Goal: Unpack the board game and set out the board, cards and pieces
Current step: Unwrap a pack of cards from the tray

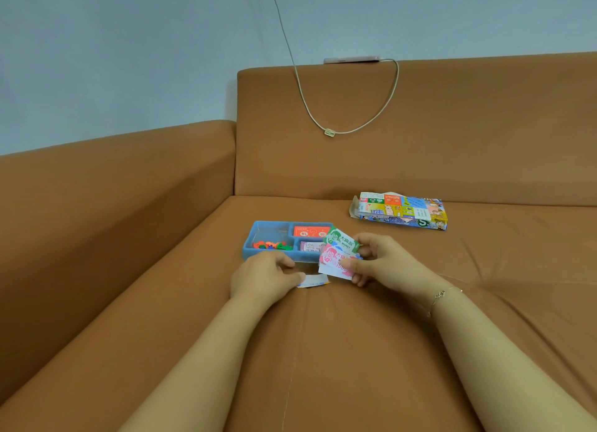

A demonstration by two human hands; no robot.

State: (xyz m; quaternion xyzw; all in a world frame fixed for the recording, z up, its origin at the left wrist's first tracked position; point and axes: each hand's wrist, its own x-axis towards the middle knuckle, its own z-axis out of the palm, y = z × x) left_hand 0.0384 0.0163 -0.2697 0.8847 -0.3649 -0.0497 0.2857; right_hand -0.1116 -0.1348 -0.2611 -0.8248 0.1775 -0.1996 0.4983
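Observation:
A blue plastic tray (255,237) lies on the sofa seat; it holds small orange and green pieces (271,245), a red card deck (310,231) and another card stack (310,246). My right hand (384,260) pinches a fan of play-money notes (337,254), green on top and pink below, just right of the tray. My left hand (263,278) lies in front of the tray with its fingers on a white and blue note (315,282) on the cushion. The colourful game box (400,210), with a folded sheet on it, lies at the back right.
An orange-brown sofa (161,302) fills the view, with an armrest at left and a backrest behind. A white cable (329,133) hangs down the backrest from a pink device (350,59) on its top edge.

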